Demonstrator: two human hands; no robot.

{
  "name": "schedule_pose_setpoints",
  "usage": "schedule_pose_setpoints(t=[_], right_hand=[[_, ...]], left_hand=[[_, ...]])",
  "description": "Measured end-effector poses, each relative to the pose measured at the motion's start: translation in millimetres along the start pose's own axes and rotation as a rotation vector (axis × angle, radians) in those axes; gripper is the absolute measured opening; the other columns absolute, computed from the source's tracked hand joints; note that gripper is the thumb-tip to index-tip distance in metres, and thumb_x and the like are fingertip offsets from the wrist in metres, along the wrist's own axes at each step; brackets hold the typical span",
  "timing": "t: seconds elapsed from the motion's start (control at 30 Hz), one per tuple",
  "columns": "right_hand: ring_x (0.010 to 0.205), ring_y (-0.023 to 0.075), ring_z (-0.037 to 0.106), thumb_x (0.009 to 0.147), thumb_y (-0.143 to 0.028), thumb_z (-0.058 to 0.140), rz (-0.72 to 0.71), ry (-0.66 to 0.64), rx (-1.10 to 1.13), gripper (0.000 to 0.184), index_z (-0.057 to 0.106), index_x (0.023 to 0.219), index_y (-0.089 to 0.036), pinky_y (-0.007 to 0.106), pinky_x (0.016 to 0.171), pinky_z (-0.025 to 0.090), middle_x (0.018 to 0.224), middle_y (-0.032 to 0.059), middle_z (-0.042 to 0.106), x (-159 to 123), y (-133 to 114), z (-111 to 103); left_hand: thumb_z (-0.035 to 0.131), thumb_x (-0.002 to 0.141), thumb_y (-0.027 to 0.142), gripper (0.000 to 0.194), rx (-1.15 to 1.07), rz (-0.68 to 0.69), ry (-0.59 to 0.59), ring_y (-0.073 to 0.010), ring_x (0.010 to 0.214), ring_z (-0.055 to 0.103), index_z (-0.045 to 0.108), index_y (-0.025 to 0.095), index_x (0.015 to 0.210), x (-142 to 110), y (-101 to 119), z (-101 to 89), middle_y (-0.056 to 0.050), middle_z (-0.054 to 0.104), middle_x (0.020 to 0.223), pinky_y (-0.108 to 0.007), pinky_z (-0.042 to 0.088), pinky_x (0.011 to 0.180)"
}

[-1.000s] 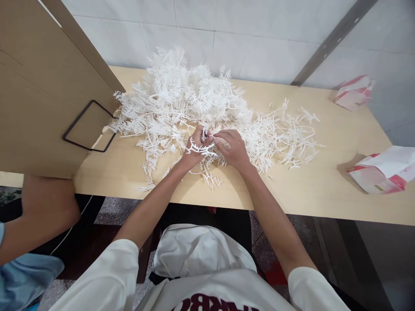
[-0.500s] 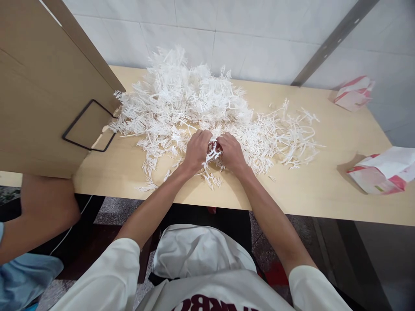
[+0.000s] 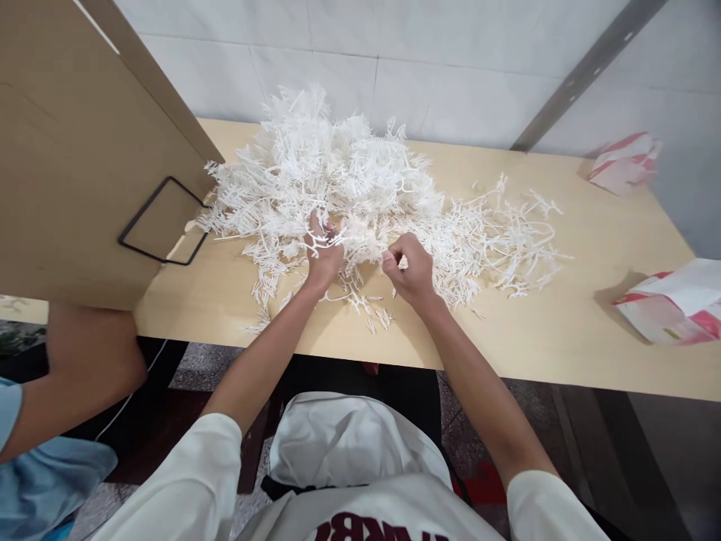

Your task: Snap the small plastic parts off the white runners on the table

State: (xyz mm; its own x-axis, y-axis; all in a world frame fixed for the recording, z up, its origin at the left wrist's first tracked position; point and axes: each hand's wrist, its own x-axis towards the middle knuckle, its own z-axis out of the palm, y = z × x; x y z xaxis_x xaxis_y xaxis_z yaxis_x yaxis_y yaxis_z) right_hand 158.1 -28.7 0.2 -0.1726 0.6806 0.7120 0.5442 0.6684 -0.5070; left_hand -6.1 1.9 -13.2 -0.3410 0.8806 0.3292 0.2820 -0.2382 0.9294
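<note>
A large heap of white, finely branched pieces, perhaps plastic (image 3: 349, 161), lies on the table. My left hand (image 3: 325, 263), at the heap's front edge, holds a white branched stem (image 3: 322, 242) whose forks stick out over the fingers. My right hand (image 3: 415, 270) is a short way to the right, thumb and fingertips pinched together; whatever is between them is too small to make out. Small white sprigs (image 3: 360, 302) lie on the table just below and between the hands. Barer, twig-like stems (image 3: 515, 240) are spread to the right of the heap.
A tall brown panel (image 3: 84, 165) with a black wire loop (image 3: 163, 222) stands at the left. Beyond it shows another person's arm (image 3: 95, 368). Two red-and-white paper containers (image 3: 673, 304) sit on the table's right part. A tiled wall (image 3: 451, 83) closes the back.
My hands, close together before over a branched piece, have moved apart. The left has gone left with the branched stem; the right has shifted slightly right, fingers pinched.
</note>
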Motion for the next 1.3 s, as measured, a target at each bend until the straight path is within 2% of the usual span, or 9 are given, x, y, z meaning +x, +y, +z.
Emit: schedule_pose_setpoints(t=[0.17, 0.3, 0.43, 0.57, 0.67, 0.77, 0.93, 1.13, 1.3], right_hand=[[0.079, 0.0153, 0.057, 0.096, -0.033, 0.049, 0.150, 0.153, -0.069, 0.014, 0.060, 0.098, -0.024, 0.032, 0.070, 0.046, 0.088, 0.0026, 0.062, 2.1, 5.9, 1.6], [0.108, 0.0207, 0.058, 0.096, -0.038, 0.048, 0.202, 0.083, -0.103, 0.027, 0.061, 0.117, -0.027, 0.035, 0.081, 0.050, 0.114, 0.0073, 0.064, 3.1, 9.2, 1.3], [0.098, 0.0187, 0.061, 0.097, -0.036, 0.048, 0.067, -0.103, -0.119, 0.022, 0.064, 0.109, -0.025, 0.036, 0.087, 0.047, 0.100, 0.0041, 0.070, 3.5, 9.3, 1.8], [0.079, 0.0184, 0.055, 0.093, -0.027, 0.049, -0.003, -0.089, -0.242, 0.017, 0.060, 0.080, -0.023, 0.035, 0.076, 0.043, 0.073, 0.0022, 0.062, 2.5, 7.4, 1.4], [0.071, 0.0187, 0.048, 0.088, -0.021, 0.047, -0.086, -0.117, -0.273, 0.021, 0.049, 0.067, -0.023, 0.036, 0.072, 0.038, 0.063, 0.0012, 0.050, -0.7, 2.1, -0.2], [0.067, 0.0180, 0.045, 0.088, -0.022, 0.045, -0.189, -0.120, -0.213, 0.023, 0.047, 0.065, -0.024, 0.036, 0.068, 0.038, 0.060, 0.0011, 0.047, -5.2, -2.6, 1.9], [0.077, 0.0183, 0.058, 0.096, -0.030, 0.045, -0.043, 0.055, -0.169, 0.020, 0.064, 0.097, -0.025, 0.038, 0.074, 0.048, 0.084, 0.0053, 0.063, -4.2, 0.7, 8.0], [0.115, 0.0258, 0.054, 0.097, -0.040, 0.044, 0.168, 0.305, -0.275, 0.030, 0.065, 0.114, -0.028, 0.047, 0.093, 0.046, 0.120, 0.0108, 0.061, 7.1, 4.7, -8.7], [0.104, 0.0219, 0.061, 0.096, -0.043, 0.049, 0.096, -0.076, -0.206, 0.028, 0.067, 0.106, -0.026, 0.041, 0.093, 0.043, 0.105, 0.0059, 0.070, 4.1, 4.6, -3.6]], left_hand=[[0.069, 0.079, 0.029, 0.026, -0.220, -0.125, -0.083, -0.0103, 0.076, 0.053, 0.044, 0.022, 0.085, 4.2, 1.5, 3.8, 0.002, 0.051, 0.082, -0.028, 0.045, 0.079], [0.071, 0.077, 0.037, 0.035, -0.436, -0.247, -0.251, -0.0081, 0.070, 0.053, 0.041, 0.022, 0.084, -1.3, 4.3, 7.9, 0.003, 0.051, 0.080, -0.024, 0.045, 0.069], [0.075, 0.073, 0.043, 0.041, -0.449, -0.230, -0.361, -0.0067, 0.066, 0.050, 0.042, 0.021, 0.082, -4.0, 9.2, 6.4, 0.003, 0.051, 0.079, -0.022, 0.044, 0.063], [0.076, 0.073, 0.035, 0.035, -0.334, -0.138, -0.395, -0.0066, 0.067, 0.049, 0.044, 0.020, 0.079, -5.8, 8.6, 8.1, 0.003, 0.050, 0.078, -0.022, 0.045, 0.063], [0.071, 0.077, 0.025, 0.026, -0.275, -0.104, -0.349, -0.0075, 0.068, 0.050, 0.046, 0.021, 0.081, -2.3, 3.6, 8.9, 0.003, 0.051, 0.078, -0.023, 0.045, 0.064], [0.066, 0.082, 0.028, 0.021, -0.234, -0.131, -0.098, -0.0080, 0.071, 0.050, 0.047, 0.022, 0.084, 5.8, -0.5, 6.3, 0.002, 0.052, 0.082, -0.023, 0.045, 0.065], [0.070, 0.079, 0.047, 0.035, -0.292, -0.097, -0.275, -0.0080, 0.075, 0.053, 0.047, 0.021, 0.085, 6.8, 2.1, 5.7, 0.001, 0.054, 0.084, -0.023, 0.046, 0.068], [0.071, 0.074, 0.058, 0.044, -0.367, -0.168, -0.317, -0.0086, 0.072, 0.055, 0.053, 0.020, 0.084, -3.4, 8.2, 8.8, 0.001, 0.056, 0.078, -0.023, 0.047, 0.068], [0.053, 0.081, 0.070, 0.048, -0.335, -0.163, -0.323, -0.0081, 0.063, 0.054, 0.051, 0.023, 0.090, -2.7, 9.8, 7.9, 0.002, 0.054, 0.076, -0.021, 0.046, 0.058]])
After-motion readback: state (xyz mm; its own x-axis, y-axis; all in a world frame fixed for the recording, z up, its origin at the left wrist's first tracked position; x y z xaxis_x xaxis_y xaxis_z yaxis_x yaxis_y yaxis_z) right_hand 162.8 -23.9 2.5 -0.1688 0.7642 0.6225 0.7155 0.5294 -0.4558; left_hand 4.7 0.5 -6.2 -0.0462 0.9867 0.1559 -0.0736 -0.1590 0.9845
